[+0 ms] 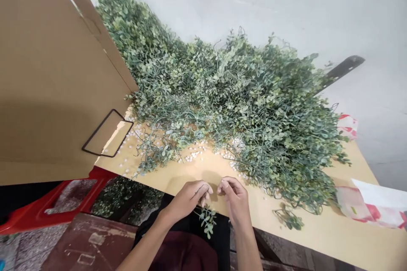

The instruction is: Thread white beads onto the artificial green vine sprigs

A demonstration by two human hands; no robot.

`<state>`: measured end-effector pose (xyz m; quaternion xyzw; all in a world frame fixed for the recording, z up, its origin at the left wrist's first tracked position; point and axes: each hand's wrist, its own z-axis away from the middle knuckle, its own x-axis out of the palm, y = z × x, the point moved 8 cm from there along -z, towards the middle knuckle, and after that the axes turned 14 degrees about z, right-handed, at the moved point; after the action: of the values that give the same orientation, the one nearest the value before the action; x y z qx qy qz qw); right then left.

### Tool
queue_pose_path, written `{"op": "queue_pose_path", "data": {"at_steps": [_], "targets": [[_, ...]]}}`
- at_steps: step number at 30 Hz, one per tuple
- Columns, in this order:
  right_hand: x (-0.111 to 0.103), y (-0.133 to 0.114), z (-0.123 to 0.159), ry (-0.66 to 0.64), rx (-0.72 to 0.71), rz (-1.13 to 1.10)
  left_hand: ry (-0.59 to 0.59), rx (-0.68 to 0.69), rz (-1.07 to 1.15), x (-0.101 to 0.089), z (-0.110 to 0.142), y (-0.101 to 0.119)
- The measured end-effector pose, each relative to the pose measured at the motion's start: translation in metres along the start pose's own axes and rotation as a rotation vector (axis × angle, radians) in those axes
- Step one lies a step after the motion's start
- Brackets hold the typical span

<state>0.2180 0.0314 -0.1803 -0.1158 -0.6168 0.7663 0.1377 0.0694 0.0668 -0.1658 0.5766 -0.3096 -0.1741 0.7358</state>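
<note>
My left hand (190, 198) is closed over the table's front edge, its fingers pinching a leafy sprig (207, 221) whose green leaves hang below the hand. Just to the right, my right hand (235, 200) has thumb and fingertips pressed together; whatever lies between them is too small to make out. The two hands are close but apart. Beyond them, small white pieces (194, 155) are scattered on the tabletop (178, 178). A large heap of green leafy stems (254, 93) covers the back of the table.
A big cardboard box (54, 72) stands at the left, near a black rectangular wire-like frame (112, 112). One loose sprig (290, 217) lies at the front right, near a red-and-white plastic bag (372, 211). A red stool (66, 199) and more greenery (124, 199) are below left.
</note>
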Motion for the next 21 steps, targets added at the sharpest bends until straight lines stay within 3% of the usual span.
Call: {"op": "queue_pose_path", "data": {"at_steps": [6, 13, 18, 21], "targets": [[0.011, -0.002, 0.009, -0.083, 0.026, -0.043, 0.077, -0.032, 0.061, -0.008, 0.000, 0.004], [0.019, 0.012, 0.013, -0.129, 0.126, -0.056, 0.068, 0.017, 0.102, -0.011, 0.004, 0.001], [0.035, 0.007, 0.015, -0.219, 0.146, -0.096, 0.001, 0.062, 0.111, -0.002, 0.005, 0.000], [0.041, 0.005, 0.017, -0.205, 0.158, -0.156, -0.023, 0.070, 0.137, 0.001, 0.006, 0.001]]}}
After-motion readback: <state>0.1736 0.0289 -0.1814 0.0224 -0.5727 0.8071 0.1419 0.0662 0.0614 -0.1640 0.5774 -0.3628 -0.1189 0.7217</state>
